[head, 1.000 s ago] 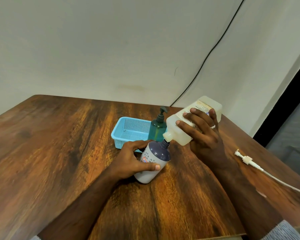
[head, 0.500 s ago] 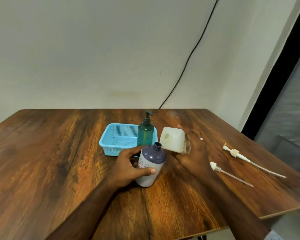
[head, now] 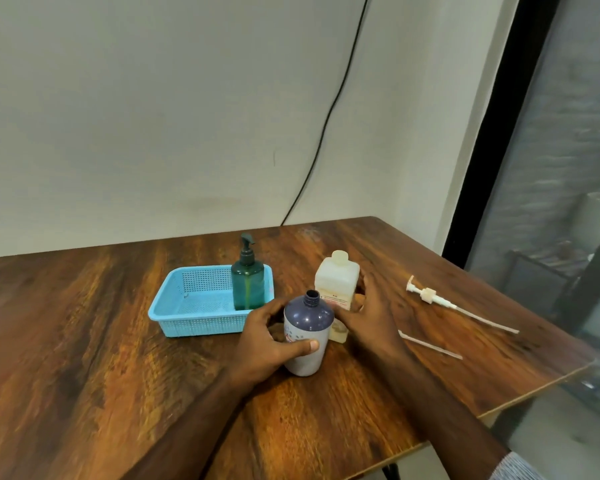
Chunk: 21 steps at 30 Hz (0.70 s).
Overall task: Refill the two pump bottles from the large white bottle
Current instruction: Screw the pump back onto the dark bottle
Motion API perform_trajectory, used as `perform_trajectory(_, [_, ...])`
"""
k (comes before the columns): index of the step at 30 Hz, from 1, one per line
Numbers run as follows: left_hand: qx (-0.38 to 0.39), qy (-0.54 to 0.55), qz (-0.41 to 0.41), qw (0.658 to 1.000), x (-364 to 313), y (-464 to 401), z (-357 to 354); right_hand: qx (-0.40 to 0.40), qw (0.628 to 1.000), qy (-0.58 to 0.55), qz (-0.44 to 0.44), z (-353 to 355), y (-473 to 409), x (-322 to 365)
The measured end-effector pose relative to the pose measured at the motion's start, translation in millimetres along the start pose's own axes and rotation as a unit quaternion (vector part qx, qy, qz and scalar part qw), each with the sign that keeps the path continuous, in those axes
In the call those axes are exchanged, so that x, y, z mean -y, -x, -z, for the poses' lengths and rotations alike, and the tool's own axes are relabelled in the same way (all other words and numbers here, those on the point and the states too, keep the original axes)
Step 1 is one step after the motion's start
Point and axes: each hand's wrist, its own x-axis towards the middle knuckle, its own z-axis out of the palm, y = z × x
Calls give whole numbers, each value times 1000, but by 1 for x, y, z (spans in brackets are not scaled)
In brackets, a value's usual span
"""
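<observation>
A purple-grey bottle [head: 307, 327] with an open neck stands on the wooden table [head: 84, 341], and my left hand [head: 267, 344] grips its side. Just behind it to the right, the large white bottle [head: 336, 277] stands upright with no cap, my right hand [head: 371, 317] wrapped around its lower part. A green pump bottle [head: 248, 285], pump head on, stands in the right end of a blue basket [head: 194, 323]. A white pump with its tube [head: 430, 296] lies on the table to the right. A second tube [head: 430, 344] lies nearer, its head hidden behind my right hand.
The table's right edge [head: 534, 389] runs diagonally close to the loose pumps. A black cable [head: 326, 126] hangs down the wall behind the table. A dark door frame and a glass pane are at the far right.
The white bottle went from tilted over the purple-grey bottle's neck to standing upright on the table. My view has swung to the right. My left hand kept hold of its bottle.
</observation>
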Motion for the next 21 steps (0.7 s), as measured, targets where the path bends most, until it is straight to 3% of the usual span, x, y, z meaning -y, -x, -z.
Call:
perform_trajectory(7, [-8, 21, -22, 1000, 9, 3, -9, -20, 999, 38, 16, -2, 14, -18])
perform_trajectory(14, [13, -43, -63, 997, 5, 6, -5, -210, 967, 92, 110, 18, 23, -19])
perform_trajectory(16, [15, -51, -67, 996, 5, 7, -3, -240, 949, 172, 106, 28, 24, -24])
perform_trajectory(19, [6, -51, -65, 997, 5, 7, -2, -192, 915, 349, 72, 44, 25, -27])
perform_trajectory(21, [6, -56, -63, 996, 6, 7, -2, -137, 904, 405, 22, 50, 29, -26])
